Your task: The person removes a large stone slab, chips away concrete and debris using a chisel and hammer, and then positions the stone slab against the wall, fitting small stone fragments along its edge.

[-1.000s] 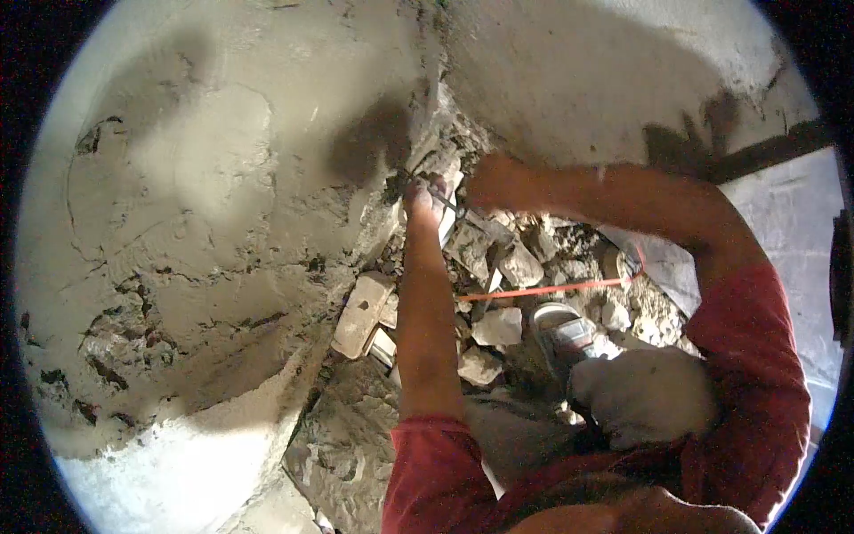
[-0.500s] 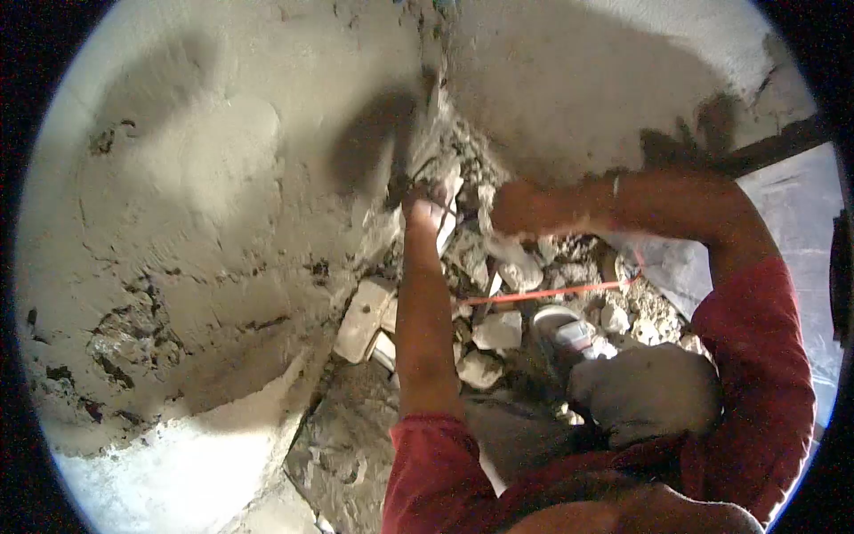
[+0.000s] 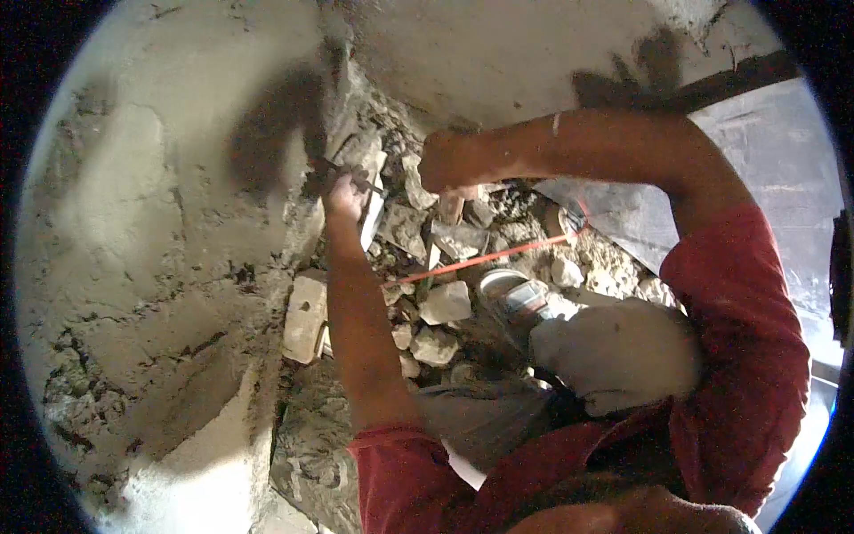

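Two plastered walls meet at the far side of a cramped corner: a left wall point(image 3: 178, 214), grey and unevenly trowelled, cracked and pitted in its nearer part, and a smoother right wall point(image 3: 498, 53) with shadows on it. Loose rubble point(image 3: 405, 231) covers the ground between them, made of angular pale stones, small chips and coarse grit. A flat, beige brick point(image 3: 305, 313) with a dark spot on its face lies by the foot of the left wall, and a narrow orange strap point(image 3: 489, 260) stretches across the stones, just beyond a shoe point(image 3: 514, 298). On the right leans a grey sheet point(image 3: 756, 151), its surface dull and smudged. The thin, dark, straight rod point(image 3: 370, 185) sits at the far end of the rubble, beside the left wall, grasped slantwise in the left hand point(image 3: 345, 198). Just right of it, the right hand point(image 3: 449, 162) is clenched; whether around something, I cannot tell.
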Tool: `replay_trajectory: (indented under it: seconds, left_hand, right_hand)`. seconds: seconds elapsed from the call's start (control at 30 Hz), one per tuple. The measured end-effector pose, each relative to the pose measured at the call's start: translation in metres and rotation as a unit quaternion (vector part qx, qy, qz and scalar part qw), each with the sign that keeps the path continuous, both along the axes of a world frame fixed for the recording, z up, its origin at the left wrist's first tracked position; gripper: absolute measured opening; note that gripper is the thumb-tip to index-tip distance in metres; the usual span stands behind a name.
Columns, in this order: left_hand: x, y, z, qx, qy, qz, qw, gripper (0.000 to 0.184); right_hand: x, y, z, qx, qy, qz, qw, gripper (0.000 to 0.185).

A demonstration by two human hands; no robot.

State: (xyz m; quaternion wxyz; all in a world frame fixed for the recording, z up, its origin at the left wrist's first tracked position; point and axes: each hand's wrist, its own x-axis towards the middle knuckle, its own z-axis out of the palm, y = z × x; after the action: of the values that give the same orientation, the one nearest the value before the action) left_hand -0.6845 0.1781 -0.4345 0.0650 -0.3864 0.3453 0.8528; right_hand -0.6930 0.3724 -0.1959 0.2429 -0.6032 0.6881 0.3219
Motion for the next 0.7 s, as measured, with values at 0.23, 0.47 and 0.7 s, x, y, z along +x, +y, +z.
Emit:
replay_trajectory:
  seconds: [0.23, 0.47, 0.7]
  left_hand:
    - [0.002, -0.014, -0.041, -0.063, 0.079, -0.082, 0.991, 0.007]
    - [-0.002, 0.01, -0.012, -0.146, 0.012, -0.019, 0.989, 0.026]
    - [0.025, -0.014, -0.04, -0.502, 0.087, -0.162, 0.845, 0.026]
  right_hand:
    - [-0.027, 0.027, -0.034, -0.109, 0.055, 0.046, 0.991, 0.007]
    - [0.0, 0.016, -0.021, -0.014, -0.073, -0.095, 0.993, 0.017]
    - [0.013, 0.064, -0.026, -0.072, -0.082, -0.213, 0.971, 0.06]
